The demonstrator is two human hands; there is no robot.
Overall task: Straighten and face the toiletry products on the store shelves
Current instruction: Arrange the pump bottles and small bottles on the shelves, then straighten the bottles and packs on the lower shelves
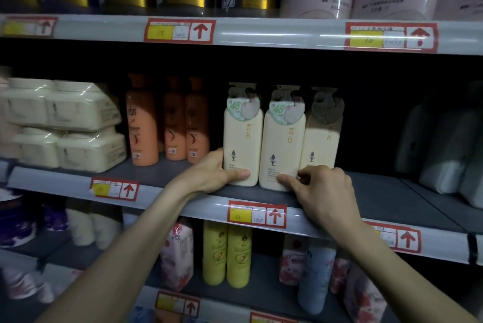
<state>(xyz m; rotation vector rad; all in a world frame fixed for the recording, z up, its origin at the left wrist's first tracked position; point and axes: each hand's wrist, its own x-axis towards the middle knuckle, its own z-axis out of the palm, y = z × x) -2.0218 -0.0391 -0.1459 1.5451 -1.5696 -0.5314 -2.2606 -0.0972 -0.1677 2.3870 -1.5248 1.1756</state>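
On the middle shelf (379,192) the facing is judged partly done — the third cream bottle (322,137) is set further back — while the left cream bottle (243,145) is clasped at its base by the left hand (211,173) and the middle cream bottle (283,150) by the right hand (324,186), each grip curled, thumb in front.

Dim light falls on grey store shelves (379,186) edged with red-framed price labels (257,214), their depths dark.

L hand (214,170) curled, R hand (322,184) curled
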